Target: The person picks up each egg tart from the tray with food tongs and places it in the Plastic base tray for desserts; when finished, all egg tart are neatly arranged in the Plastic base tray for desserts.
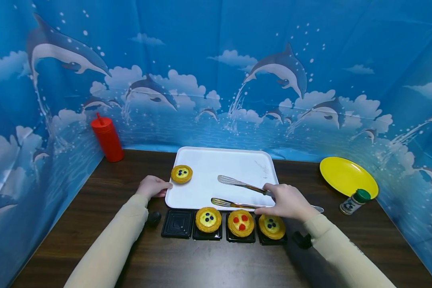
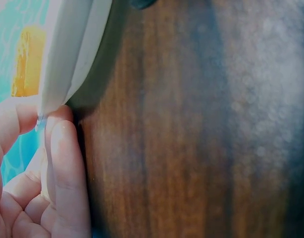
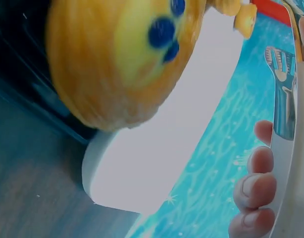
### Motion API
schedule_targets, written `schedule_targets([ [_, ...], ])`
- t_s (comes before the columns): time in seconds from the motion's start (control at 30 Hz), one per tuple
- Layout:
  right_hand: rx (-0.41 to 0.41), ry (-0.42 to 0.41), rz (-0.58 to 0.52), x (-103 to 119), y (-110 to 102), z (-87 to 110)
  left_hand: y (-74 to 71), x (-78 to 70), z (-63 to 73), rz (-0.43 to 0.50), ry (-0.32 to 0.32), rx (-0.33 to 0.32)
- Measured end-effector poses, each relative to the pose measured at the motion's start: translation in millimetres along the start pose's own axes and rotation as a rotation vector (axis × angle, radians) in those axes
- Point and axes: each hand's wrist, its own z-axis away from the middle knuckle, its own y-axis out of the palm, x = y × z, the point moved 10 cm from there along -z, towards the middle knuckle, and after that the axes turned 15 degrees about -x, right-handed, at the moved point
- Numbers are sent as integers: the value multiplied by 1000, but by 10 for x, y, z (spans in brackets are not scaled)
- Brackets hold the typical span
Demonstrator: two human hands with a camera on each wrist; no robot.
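At the near left edge of a white tray (image 1: 201,192), my left hand (image 1: 153,187) pinches the rim; thumb and fingers lie on either side of it in the left wrist view. Over the tray's right part, my right hand (image 1: 288,202) grips a wire whisk (image 1: 232,181) and a slotted, fork-like utensil (image 1: 221,202), their heads pointing left. A rounded metal end (image 1: 317,209) sticks out behind the right wrist. A tart with blue dots (image 1: 181,174) sits on the tray's left. Below the right hand, another blue-dotted tart (image 3: 127,54) rests in a small black tray.
A red-dotted tart (image 1: 241,223) and a blue-dotted tart (image 1: 209,219) sit in black square trays along the front. A tartless black tray (image 1: 177,223) stands left of them. Red squeeze bottle (image 1: 108,140) back left; yellow plate (image 1: 349,176) and green-lidded seasoning jar (image 1: 354,202) at right.
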Motion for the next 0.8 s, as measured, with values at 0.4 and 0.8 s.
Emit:
schedule_targets([
  [0.4, 52, 65, 24, -186, 120, -347, 19, -60, 67, -1, 8, 15],
  [0.8, 118, 140, 13, -281, 255, -727, -8, -21, 40, 13, -10, -4],
])
